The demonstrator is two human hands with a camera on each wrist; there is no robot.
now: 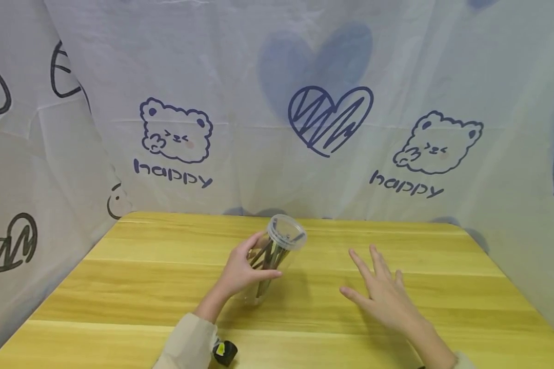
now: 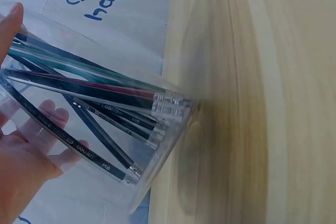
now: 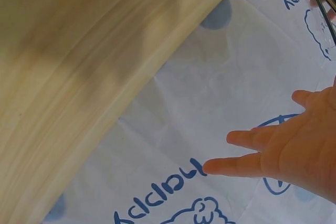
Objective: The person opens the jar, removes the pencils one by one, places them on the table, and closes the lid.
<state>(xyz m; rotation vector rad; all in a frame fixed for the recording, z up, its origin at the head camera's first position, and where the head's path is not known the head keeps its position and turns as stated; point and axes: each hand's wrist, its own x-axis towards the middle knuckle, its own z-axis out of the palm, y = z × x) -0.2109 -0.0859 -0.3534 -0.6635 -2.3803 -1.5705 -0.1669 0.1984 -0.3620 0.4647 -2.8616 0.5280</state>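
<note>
A clear plastic jar [image 1: 287, 233] with several pencils inside leans to the right in the head view. My left hand [image 1: 241, 270] grips it round the side, thumb in front and fingers behind. In the left wrist view the pencils [image 2: 100, 90] are dark, green and red, with their metal-banded ends at the jar's base, which is tilted close to the tabletop. Whether the base touches the wood I cannot tell. Over the right part of the table, my right hand [image 1: 388, 302] is spread with straight fingers, apart from the jar and holding nothing.
The wooden table [image 1: 134, 287] has its far edge against a white cloth [image 1: 249, 92] printed with hearts, bears and the word "happy". A small black object with a yellow mark [image 1: 224, 352] is beside the left sleeve [image 1: 186, 342].
</note>
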